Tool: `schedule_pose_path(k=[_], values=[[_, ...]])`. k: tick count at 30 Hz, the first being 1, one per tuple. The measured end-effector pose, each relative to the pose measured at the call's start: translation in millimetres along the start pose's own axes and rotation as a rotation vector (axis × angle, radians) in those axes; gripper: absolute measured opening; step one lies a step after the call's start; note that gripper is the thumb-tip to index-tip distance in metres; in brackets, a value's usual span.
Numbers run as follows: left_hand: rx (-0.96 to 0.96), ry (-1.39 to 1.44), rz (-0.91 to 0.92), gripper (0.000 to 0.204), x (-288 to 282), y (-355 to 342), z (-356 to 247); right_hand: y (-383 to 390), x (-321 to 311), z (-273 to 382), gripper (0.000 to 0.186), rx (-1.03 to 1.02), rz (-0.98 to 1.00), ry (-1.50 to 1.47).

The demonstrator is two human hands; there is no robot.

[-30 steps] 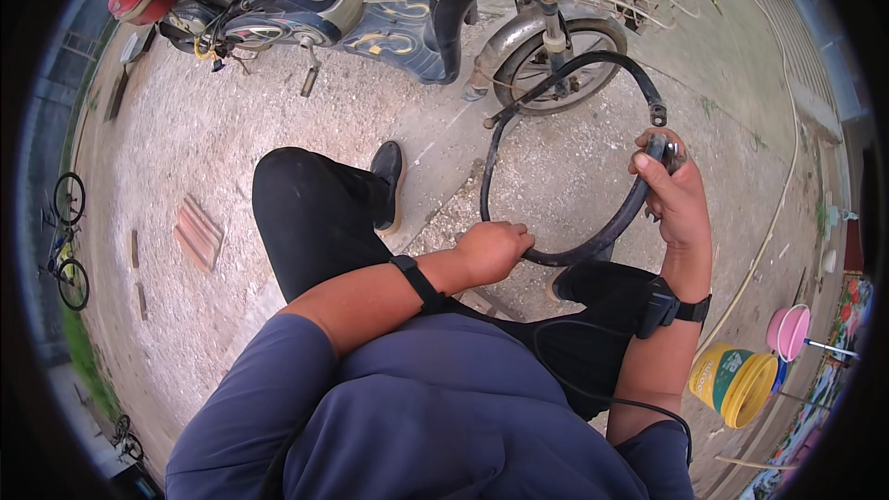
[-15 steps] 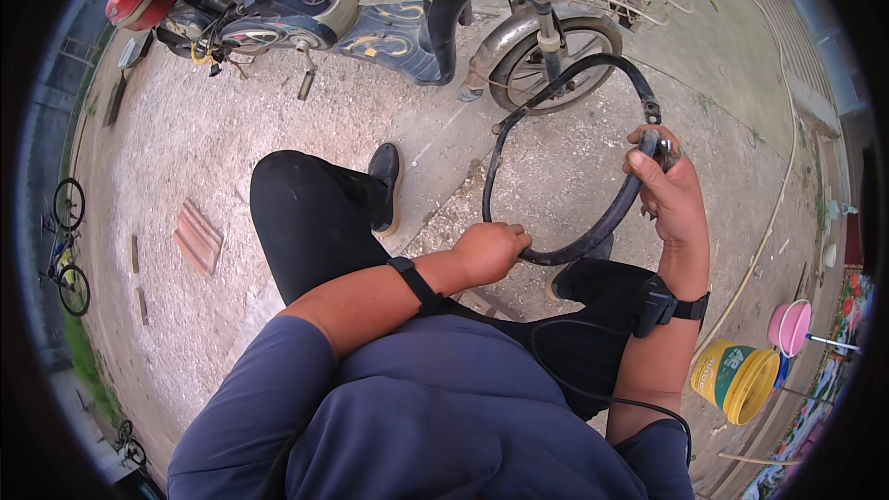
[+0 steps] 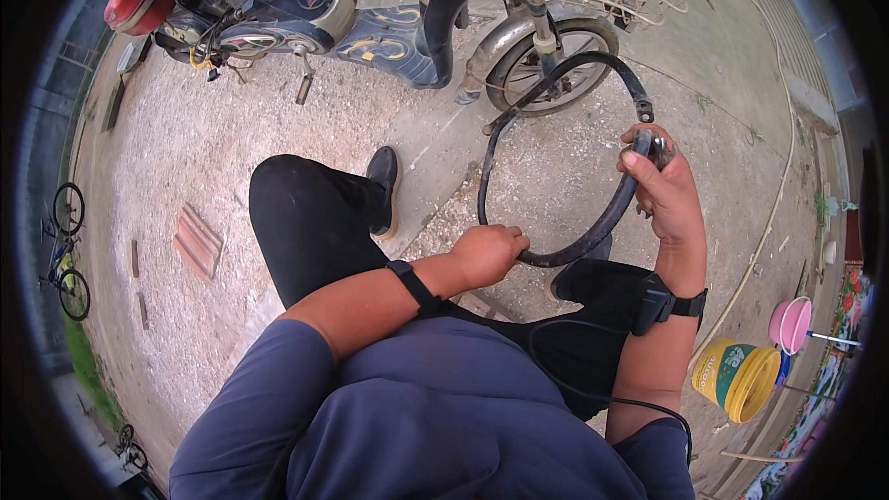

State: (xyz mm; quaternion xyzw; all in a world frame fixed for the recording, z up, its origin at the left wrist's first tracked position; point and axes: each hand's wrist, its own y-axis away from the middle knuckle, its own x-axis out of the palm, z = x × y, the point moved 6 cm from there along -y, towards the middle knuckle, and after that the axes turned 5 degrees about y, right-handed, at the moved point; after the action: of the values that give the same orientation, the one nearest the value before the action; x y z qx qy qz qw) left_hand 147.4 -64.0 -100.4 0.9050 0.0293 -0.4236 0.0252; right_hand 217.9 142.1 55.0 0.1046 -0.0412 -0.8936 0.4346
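From where I watch, the left hand [image 3: 491, 256] is closed around the near bend of a black loop [image 3: 600, 231]. The right hand [image 3: 670, 190], well apart from it, is wrapped around one end [image 3: 642, 142], a metal fitting [image 3: 659, 147] showing by its fingers. The loop arches out ahead of both hands, and its other end [image 3: 645, 113] comes round just beyond the right fingers. I judge this only partway: both hands have hold and the ends are near each other, but they are unjoined, so the ring is open.

Right of the right hand and nearer the body sits a yellow bucket [image 3: 727, 375]. Ahead of both hands is a scooter [image 3: 433, 32]; the loop's far side crosses its front wheel [image 3: 580, 90] in my view, and I can't tell whether it passes through the spokes or touches them.
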Motion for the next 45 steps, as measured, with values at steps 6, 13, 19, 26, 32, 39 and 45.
schedule_pose_path(k=[6, 13, 19, 26, 32, 39, 45], values=[[-0.004, 0.002, 0.013, 0.009, 0.4, 0.0, 0.0, -0.3, 0.5, 0.7, 0.029, 0.006, -0.003, -0.002], [-0.013, 0.008, 0.01, 0.009, -0.5, 0.7, 0.2, -1.0, 0.1, 1.6, 0.029, 0.006, -0.03, 0.002], [-0.015, 0.021, 0.017, 0.009, -2.7, 0.5, -2.0, -1.8, -0.5, 0.1, 0.028, 0.011, -0.038, 0.013], [-0.026, 0.018, 0.03, 0.009, -1.4, 1.2, -0.6, -2.0, 1.2, 0.9, 0.027, 0.014, -0.033, 0.009], [-0.023, 0.022, 0.029, 0.009, -1.9, 1.3, -0.4, -3.0, 1.6, 0.1, 0.026, 0.016, -0.029, 0.008], [-0.032, 0.022, 0.043, 0.009, -2.4, 1.3, -0.1, -5.2, 1.1, -2.3, 0.028, 0.026, -0.023, 0.005], [-0.021, -0.02, 0.059, 0.009, -1.2, 1.9, -0.1, -9.7, -0.7, -7.1, 0.03, 0.045, 0.012, -0.042]])
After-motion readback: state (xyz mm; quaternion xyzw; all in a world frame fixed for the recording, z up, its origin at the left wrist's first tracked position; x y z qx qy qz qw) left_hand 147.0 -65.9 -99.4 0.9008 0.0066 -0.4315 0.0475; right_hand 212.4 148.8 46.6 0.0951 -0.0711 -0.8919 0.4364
